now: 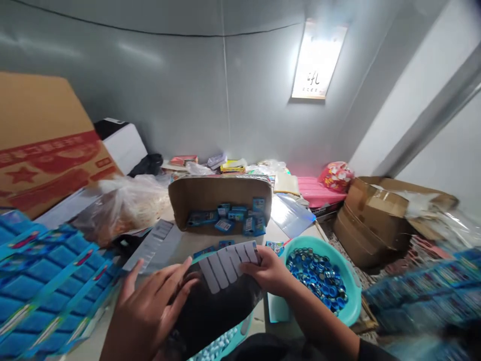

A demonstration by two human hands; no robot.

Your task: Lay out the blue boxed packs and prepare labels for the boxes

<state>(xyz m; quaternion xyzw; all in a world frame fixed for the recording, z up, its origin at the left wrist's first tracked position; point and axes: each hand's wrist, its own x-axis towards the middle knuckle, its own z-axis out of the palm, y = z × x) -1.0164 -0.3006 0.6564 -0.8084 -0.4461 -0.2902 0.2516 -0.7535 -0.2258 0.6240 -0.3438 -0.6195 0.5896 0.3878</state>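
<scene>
A dark, flexible sheet (225, 306) with a row of white label strips along its top edge spans the space between my hands. My right hand (268, 271) pinches its upper right corner, thumb in front over the strips. At the sheet's left edge, my left hand (150, 306) has its fingers bent around the side, with the thumb raised apart. Just beyond stands a cardboard box (221, 188), open towards me, with several small blue packets (236, 215) in it. More blue packets lie in front of the box, partly behind the sheet.
A turquoise basin (355, 301) of blue and silver round pieces stands right. Below the sheet, another basin (244, 328) of pale small pieces is partly hidden. Stacked blue packs (41, 281) fill the left. A filled clear bag (128, 200) and a large carton (368, 225) flank the table.
</scene>
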